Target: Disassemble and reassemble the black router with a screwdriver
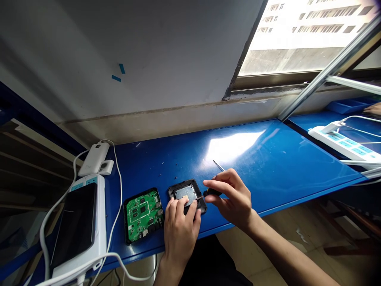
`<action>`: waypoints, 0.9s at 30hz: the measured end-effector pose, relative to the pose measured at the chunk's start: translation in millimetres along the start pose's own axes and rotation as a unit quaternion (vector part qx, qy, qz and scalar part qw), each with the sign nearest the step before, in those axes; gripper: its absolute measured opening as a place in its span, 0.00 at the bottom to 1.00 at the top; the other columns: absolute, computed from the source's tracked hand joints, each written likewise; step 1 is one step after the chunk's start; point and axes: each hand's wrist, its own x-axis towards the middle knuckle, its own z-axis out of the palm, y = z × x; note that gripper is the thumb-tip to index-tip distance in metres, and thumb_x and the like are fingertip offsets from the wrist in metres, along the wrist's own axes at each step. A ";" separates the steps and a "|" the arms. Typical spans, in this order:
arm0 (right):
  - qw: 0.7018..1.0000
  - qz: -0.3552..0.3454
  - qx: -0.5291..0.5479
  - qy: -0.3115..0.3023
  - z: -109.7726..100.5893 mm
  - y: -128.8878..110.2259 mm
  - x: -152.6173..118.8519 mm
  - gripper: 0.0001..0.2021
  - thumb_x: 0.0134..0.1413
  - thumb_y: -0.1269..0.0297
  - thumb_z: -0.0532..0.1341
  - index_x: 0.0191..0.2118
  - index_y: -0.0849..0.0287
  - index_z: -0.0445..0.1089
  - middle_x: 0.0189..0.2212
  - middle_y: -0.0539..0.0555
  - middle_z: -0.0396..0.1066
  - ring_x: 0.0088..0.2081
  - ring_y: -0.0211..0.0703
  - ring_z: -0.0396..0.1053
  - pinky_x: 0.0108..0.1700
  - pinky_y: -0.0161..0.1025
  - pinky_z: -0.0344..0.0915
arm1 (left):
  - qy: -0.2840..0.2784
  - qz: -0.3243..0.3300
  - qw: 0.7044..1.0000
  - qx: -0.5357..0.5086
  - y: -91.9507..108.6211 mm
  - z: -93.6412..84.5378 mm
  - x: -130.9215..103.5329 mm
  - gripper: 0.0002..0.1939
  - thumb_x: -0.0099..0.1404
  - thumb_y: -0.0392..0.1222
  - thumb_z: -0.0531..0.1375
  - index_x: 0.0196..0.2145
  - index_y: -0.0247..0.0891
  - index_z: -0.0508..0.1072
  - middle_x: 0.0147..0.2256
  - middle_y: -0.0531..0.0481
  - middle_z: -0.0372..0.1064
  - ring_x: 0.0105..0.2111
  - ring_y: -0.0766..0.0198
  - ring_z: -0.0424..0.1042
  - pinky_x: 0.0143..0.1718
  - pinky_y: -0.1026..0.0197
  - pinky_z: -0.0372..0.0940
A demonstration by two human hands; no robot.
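Note:
A black plastic cover (195,185) with a metal plate (181,192) inside lies on the blue table near its front edge. My left hand (180,222) rests on the cover's near side, its fingers pressing down on it. Just right of the cover, my right hand (233,196) pinches a small black object (212,192) between thumb and fingers; a thin tip points from it toward the plate. Left of my left hand sits an open black case with a green circuit board (143,214). Behind my right hand a thin metal rod (218,165) shows, partly hidden.
Several tiny screws (176,164) lie behind the cover. At the left are a white power strip (99,222) with a black phone (76,222) on it, a white power bank (94,158) and cables. Another power strip (345,143), a blue tray (347,105) and a person's hand (373,109) are at right.

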 end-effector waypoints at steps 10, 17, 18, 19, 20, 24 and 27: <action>0.999 0.007 0.035 -0.023 2.1 -3.1 3.3 0.24 0.63 0.74 0.65 0.62 0.54 0.67 0.43 0.57 0.77 0.39 0.41 0.78 0.39 0.37 0.79 | 0.002 0.002 1.000 0.000 -0.6 0.3 -0.7 0.10 0.72 0.40 0.58 0.46 0.41 0.79 0.44 0.43 0.74 0.46 0.50 0.69 0.55 0.43 0.66; 0.999 0.012 0.023 -0.020 -1.2 -3.9 -1.3 0.16 0.70 0.66 0.56 0.58 0.57 0.72 0.41 0.60 0.71 0.39 0.44 0.75 0.36 0.41 0.78 | -0.003 -0.002 1.000 0.001 -0.6 0.6 -0.7 0.10 0.72 0.40 0.58 0.46 0.41 0.79 0.44 0.43 0.74 0.47 0.50 0.69 0.55 0.42 0.67; 0.999 0.017 0.027 -0.035 -2.5 -5.2 -1.0 0.19 0.69 0.71 0.53 0.62 0.57 0.68 0.46 0.62 0.72 0.44 0.47 0.75 0.40 0.44 0.79 | -0.003 -0.001 1.000 0.001 -0.5 0.6 -0.7 0.10 0.72 0.40 0.58 0.46 0.41 0.79 0.44 0.43 0.74 0.47 0.50 0.69 0.55 0.42 0.67; 0.998 0.017 0.031 -0.046 -3.4 -6.4 -0.3 0.23 0.68 0.76 0.52 0.64 0.58 0.65 0.49 0.63 0.72 0.48 0.47 0.75 0.44 0.45 0.79 | -0.003 0.000 1.000 0.001 -0.5 0.6 -0.6 0.10 0.72 0.40 0.58 0.46 0.41 0.79 0.44 0.43 0.74 0.47 0.50 0.69 0.55 0.42 0.67; 0.998 0.014 0.033 -0.053 -3.8 -7.4 0.5 0.26 0.66 0.79 0.52 0.66 0.58 0.62 0.51 0.63 0.72 0.50 0.47 0.75 0.46 0.44 0.79 | -0.003 0.001 1.000 0.001 -0.5 0.5 -0.5 0.10 0.72 0.40 0.58 0.46 0.41 0.79 0.44 0.43 0.74 0.47 0.50 0.69 0.55 0.42 0.67; 0.999 0.001 0.027 -0.041 0.3 -6.8 2.6 0.26 0.63 0.78 0.61 0.65 0.57 0.63 0.44 0.59 0.75 0.43 0.43 0.77 0.41 0.38 0.79 | -0.001 0.001 1.000 0.003 -0.6 -0.2 -0.5 0.11 0.72 0.40 0.58 0.46 0.41 0.79 0.44 0.44 0.74 0.46 0.51 0.70 0.55 0.42 0.67; 1.000 0.020 0.016 0.000 5.1 -3.3 0.2 0.16 0.61 0.69 0.68 0.54 0.54 0.73 0.37 0.54 0.71 0.35 0.40 0.74 0.32 0.35 0.77 | -0.003 0.001 1.000 0.006 -0.5 -1.2 -0.4 0.11 0.72 0.40 0.58 0.47 0.42 0.79 0.44 0.44 0.74 0.46 0.52 0.71 0.56 0.43 0.67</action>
